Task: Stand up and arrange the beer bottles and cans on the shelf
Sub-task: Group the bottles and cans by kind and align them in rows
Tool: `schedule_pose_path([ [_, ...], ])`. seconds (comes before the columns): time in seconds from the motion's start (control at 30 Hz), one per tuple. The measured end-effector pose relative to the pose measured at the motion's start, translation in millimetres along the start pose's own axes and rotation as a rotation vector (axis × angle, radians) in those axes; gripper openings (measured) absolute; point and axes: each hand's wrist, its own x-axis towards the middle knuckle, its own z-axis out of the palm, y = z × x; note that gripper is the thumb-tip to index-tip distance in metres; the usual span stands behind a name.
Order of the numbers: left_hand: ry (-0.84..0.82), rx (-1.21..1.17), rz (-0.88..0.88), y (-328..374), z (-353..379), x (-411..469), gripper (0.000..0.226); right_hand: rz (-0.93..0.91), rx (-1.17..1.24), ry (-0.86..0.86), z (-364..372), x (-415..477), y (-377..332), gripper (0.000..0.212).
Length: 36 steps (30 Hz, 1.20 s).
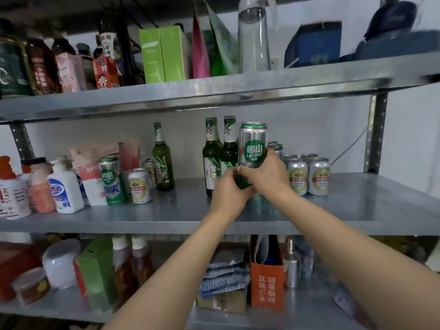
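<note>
Tall can point(253, 148), fingers of the left hand point(228, 194) and right hand point(266, 176) curled round its lower half, is upright over the middle shelf point(357, 210), its base hidden. Two green bottles point(212, 151) crowd its left side and short cans point(307, 176) stand just to its right; a lone bottle point(163, 163) stands well to the left.

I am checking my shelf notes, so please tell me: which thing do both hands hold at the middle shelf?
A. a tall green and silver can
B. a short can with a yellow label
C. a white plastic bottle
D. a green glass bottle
A: the fingers of the left hand and the right hand curl round the lower part of the tall green and silver can.
</note>
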Motion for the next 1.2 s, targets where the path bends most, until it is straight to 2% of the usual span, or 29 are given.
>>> schedule_pose_path([
  [0.07,-0.012,-0.02,0.111,-6.6,7.7,-0.8,0.051,0.02,-0.009,0.031,-9.9,3.7,19.9,0.058],
  [0.17,0.14,-0.058,0.228,-31.1,7.5,4.6,0.043,0.042,-0.038,0.059,-15.1,11.0,45.2,0.06],
  [0.27,0.23,-0.087,0.105,-55.3,2.2,17.4,0.057,0.062,-0.063,0.061,-6.4,15.3,60.9,0.061],
  [0.4,0.143,-0.074,-0.065,-77.7,3.1,38.9,0.083,0.083,-0.074,0.04,14.3,19.9,74.3,0.062],
  [0.6,0.013,-0.046,-0.167,-100.8,16.0,52.5,0.091,0.076,-0.138,0.047,36.1,25.7,83.9,0.059],
  [0.8,-0.103,-0.096,-0.18,-111.9,21.1,63.1,0.087,0.058,-0.193,0.013,44.5,28.4,94.8,0.058],
  [0.93,-0.091,-0.131,-0.176,-115.3,21.0,64.9,0.086,0.024,-0.169,0.013,51.2,27.4,100.1,0.059],
  [1.07,-0.113,-0.124,-0.13,-118.5,20.7,63.7,0.082,-0.003,-0.041,0.014,52.3,24.6,106.7,0.067],
  [1.2,-0.128,-0.094,-0.125,-121.7,21.2,58.8,0.09,0.029,-0.046,-0.047,56.3,24.3,115.2,0.072],
])
